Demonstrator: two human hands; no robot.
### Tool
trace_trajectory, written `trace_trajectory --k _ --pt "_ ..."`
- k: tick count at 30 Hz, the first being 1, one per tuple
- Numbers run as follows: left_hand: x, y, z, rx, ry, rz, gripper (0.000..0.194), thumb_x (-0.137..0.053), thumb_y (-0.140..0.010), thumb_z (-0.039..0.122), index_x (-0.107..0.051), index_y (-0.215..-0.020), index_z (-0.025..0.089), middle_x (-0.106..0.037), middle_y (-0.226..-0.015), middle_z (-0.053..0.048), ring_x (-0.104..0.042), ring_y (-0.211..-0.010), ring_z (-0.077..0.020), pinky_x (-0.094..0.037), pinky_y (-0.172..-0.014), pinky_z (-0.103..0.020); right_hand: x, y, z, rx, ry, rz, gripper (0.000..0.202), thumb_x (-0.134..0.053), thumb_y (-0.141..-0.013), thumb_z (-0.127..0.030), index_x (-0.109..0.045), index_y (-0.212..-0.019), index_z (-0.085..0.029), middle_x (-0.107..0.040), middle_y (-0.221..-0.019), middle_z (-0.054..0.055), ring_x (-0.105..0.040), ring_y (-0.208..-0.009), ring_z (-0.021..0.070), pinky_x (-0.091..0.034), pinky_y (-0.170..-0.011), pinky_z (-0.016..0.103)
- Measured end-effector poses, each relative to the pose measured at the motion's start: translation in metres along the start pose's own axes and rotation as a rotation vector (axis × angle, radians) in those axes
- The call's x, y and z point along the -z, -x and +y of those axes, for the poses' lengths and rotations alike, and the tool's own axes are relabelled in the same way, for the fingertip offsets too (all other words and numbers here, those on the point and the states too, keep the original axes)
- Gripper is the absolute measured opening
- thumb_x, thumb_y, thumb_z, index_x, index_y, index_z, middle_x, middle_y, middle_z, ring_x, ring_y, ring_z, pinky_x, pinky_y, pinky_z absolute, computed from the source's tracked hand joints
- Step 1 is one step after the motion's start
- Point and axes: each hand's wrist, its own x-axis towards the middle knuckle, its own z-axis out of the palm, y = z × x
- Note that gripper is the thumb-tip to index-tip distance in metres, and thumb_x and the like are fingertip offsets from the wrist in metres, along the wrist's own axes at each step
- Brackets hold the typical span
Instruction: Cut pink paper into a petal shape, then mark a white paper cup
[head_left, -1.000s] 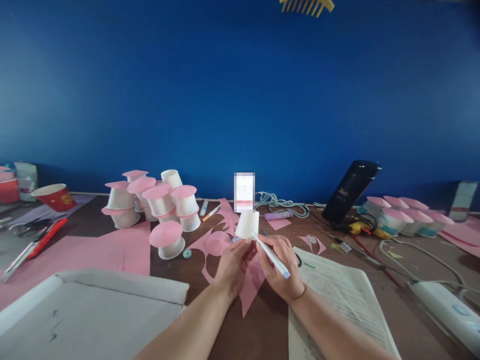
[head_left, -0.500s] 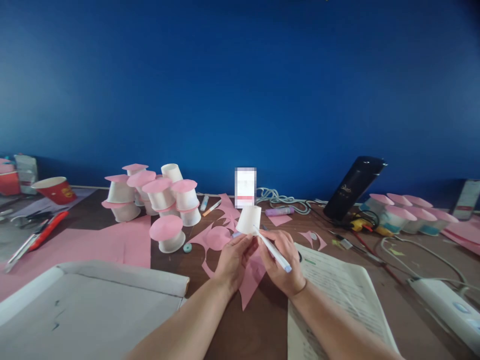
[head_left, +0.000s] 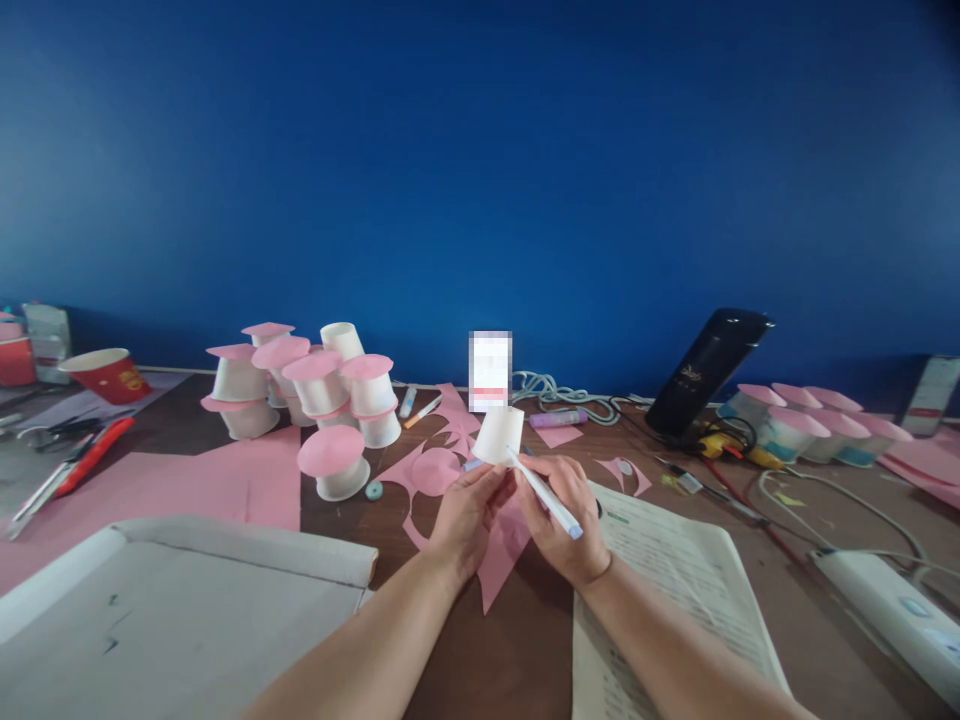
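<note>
My left hand (head_left: 469,510) is closed on the lower part of a white paper cup (head_left: 498,437), which is tilted with its narrow end up. In my right hand (head_left: 566,515) is a white marker pen (head_left: 550,500) with a pale blue end. The pen's tip meets the right side of the cup near its lower edge; whether it leaves a mark cannot be made out. Pink paper scraps (head_left: 504,555) lie beneath both hands, and a pink paper circle (head_left: 436,471) is just left of the cup.
White cups with pink discs (head_left: 334,455) stand stacked at left, others (head_left: 795,430) at right. A grey-white box lid (head_left: 225,610) occupies the front left. Printed sheets (head_left: 675,580), a power strip (head_left: 892,610), a black bottle (head_left: 705,370), a utility knife (head_left: 75,470) and a red cup (head_left: 109,378) surround the hands.
The cup leans slightly more to the right than before. Pen and both hands keep nearly the same place; the whole view has shifted a little.
</note>
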Motion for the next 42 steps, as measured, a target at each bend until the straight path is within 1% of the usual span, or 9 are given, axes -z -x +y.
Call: trace_trajectory --k 6,12,17,31,42 --pt "0.0016 0.0007 -0.0017 -0.006 -0.023 -0.033 0.020 -0.079 -0.068 0.023 -0.075 -0.082 0.010 -0.072 -0.085 -0.008 -0.065 -0.081 -0.0122 -0.050 -0.082 -0.021 -0.0005 0.0001 0.0005 -0.003 0.015 -0.010 0.022 -0.059 -0.086 -0.014 -0.057 -0.106 -0.022 -0.068 -0.091 0.004 -0.063 -0.083 0.0181 -0.047 -0.081 0.037" --pt "0.0007 -0.0007 -0.0015 -0.019 -0.048 -0.011 0.022 -0.081 -0.065 0.024 -0.075 -0.082 0.011 -0.071 -0.085 -0.008 -0.065 -0.080 -0.0134 -0.051 -0.083 -0.024 -0.0006 0.0003 0.0014 -0.003 0.026 -0.014 0.021 -0.059 -0.086 -0.015 -0.057 -0.106 -0.022 -0.068 -0.091 0.003 -0.063 -0.084 0.0179 -0.047 -0.081 0.036" --pt "-0.0001 -0.0003 -0.0008 -0.011 -0.059 -0.017 0.022 -0.081 -0.065 0.025 -0.075 -0.080 0.010 -0.071 -0.081 -0.008 -0.065 -0.080 -0.0135 -0.050 -0.083 -0.023 -0.0002 -0.0003 0.0011 0.000 0.029 -0.015 0.020 -0.059 -0.085 -0.016 -0.057 -0.104 -0.021 -0.068 -0.090 0.003 -0.063 -0.083 0.0172 -0.047 -0.082 0.035" --pt "-0.0019 0.0010 -0.0002 -0.006 -0.063 -0.014 0.023 -0.081 -0.064 0.026 -0.075 -0.080 0.011 -0.071 -0.082 -0.007 -0.065 -0.079 -0.0130 -0.049 -0.082 -0.023 0.0019 -0.0018 -0.0016 0.003 0.037 -0.032 0.017 -0.056 -0.086 -0.017 -0.057 -0.102 -0.022 -0.069 -0.088 0.003 -0.064 -0.080 0.0180 -0.046 -0.081 0.037" --pt "-0.0013 0.0012 0.0000 -0.005 -0.057 -0.048 0.021 -0.079 -0.067 0.025 -0.074 -0.082 0.011 -0.071 -0.083 -0.008 -0.065 -0.081 -0.0139 -0.049 -0.081 -0.023 0.0020 -0.0018 -0.0034 0.021 0.048 -0.026 0.018 -0.057 -0.085 -0.016 -0.057 -0.102 -0.021 -0.069 -0.088 0.003 -0.064 -0.079 0.0181 -0.046 -0.082 0.037"
